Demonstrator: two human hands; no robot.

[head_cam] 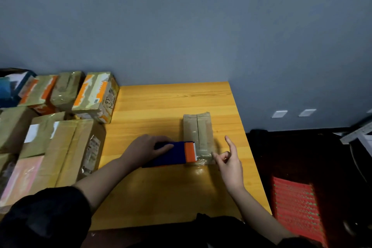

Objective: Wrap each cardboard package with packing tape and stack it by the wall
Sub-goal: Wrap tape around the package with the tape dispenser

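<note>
Package being taped on a yellow wooden table (161, 191) set against a grey-blue wall (181, 16).

Tape dispenser (173, 154) is gripped by the left hand (144, 148) at the cardboard package (198, 135), mid-table; tape end is pinched by the right hand (228, 162), forefinger raised. Taped boxes (60, 119) are stacked at left.

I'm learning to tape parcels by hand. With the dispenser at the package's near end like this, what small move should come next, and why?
Probably draw the tape dispenser in the left hand leftward to pull the tape taut, then tear it on the toothed edge. The right hand pinches crumpled tape at the near end of the cardboard package, so that strip looks anchored but uncut.
</note>
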